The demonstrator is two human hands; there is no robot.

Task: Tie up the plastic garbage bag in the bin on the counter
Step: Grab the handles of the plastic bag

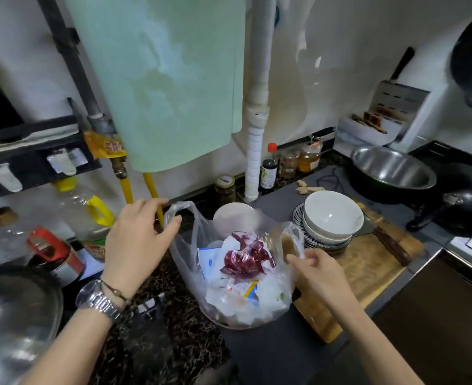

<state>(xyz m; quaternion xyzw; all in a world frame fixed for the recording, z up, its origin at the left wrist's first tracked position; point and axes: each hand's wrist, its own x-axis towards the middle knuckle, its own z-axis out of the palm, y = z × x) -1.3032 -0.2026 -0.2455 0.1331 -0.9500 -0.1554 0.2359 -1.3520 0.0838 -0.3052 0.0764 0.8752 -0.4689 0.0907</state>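
Note:
A clear plastic garbage bag (190,262) stands open on the dark counter, full of white paper scraps and a crumpled dark red wrapper (246,257). The bin itself is hidden under the bag. My left hand (137,240) pinches the bag's left handle loop (182,209) between thumb and fingers. My right hand (315,270) grips the right handle loop (293,234) at the bag's other side. The two handles are held apart, with the bag mouth wide open between them.
Stacked white bowls (332,218) sit on plates just right of the bag, on a wooden cutting board (368,265) with a cleaver (387,240). A white cup (235,218) stands behind the bag. Oil bottles (85,209) and a pot lid (12,315) crowd the left. A steel basin (393,168) lies at the back right.

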